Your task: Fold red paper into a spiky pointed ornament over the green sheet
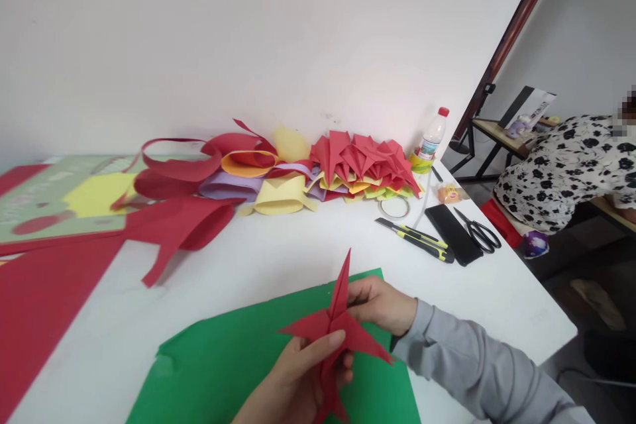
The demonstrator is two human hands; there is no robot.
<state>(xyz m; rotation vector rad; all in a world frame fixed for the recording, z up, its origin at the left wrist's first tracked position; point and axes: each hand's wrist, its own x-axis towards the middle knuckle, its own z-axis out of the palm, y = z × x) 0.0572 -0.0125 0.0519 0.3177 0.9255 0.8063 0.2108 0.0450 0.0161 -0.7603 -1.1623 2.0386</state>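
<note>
A red folded paper star with long pointed arms is held up over a green paper sheet on the white table. My left hand grips its lower part, thumb pressed on the front and fingers behind. At the star's right side, my right hand pinches the paper near the upper point; its fingertips are partly hidden behind the star. Several similar red folded pieces lie in a pile by the wall.
Red sheets cover the left side, beside curled red paper and yellow folded paper. Toward the right are a cutter, black case, scissors, tape roll and bottle. A person leans beyond the table.
</note>
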